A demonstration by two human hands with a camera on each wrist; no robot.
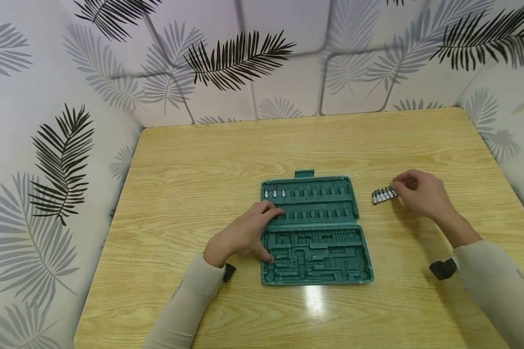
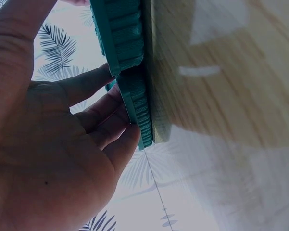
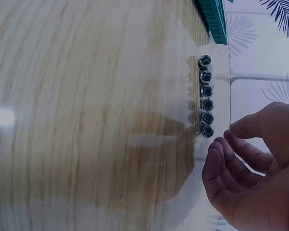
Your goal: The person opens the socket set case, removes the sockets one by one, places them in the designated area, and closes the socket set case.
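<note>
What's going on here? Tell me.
A person at a pale wooden table rests the left hand on the left side of an open green plastic case. The right hand is at the right end of a row of six small silver metal bits beside it. Three similar silver bits sit in the case's upper-left slots.

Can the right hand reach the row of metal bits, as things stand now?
Very likely yes: the right hand is at the right end of the row of metal bits, and the green case lies on the other side, not between them.
</note>
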